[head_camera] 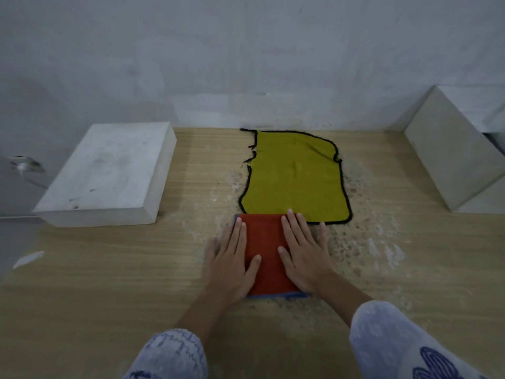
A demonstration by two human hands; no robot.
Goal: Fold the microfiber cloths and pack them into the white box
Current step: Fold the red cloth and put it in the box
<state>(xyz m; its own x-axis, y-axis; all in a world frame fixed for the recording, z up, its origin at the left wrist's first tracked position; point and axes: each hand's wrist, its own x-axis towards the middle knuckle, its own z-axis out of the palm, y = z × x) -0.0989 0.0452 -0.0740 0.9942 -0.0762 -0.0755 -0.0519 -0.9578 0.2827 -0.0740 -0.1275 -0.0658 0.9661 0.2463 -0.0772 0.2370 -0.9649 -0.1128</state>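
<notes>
Head cam: your left hand (232,262) and right hand (302,251) are both flat on the folded red cloth (266,242), lower middle of the frame, fingers straight and spread, so each grip is wide and just pressing, not holding. A blue edge peeks out under it. The yellow cloth (293,179) lies spread just above, touching it. One white box (109,173) sits mid left on the table (109,269), another box (451,151) far right.

Both hands are lying flat, palms down, fingers straight and pointing toward twelve o'clock: left hand (232,258) sitting at nine o'clock of right hand (302,253), thumbs nearly meeting.
</notes>
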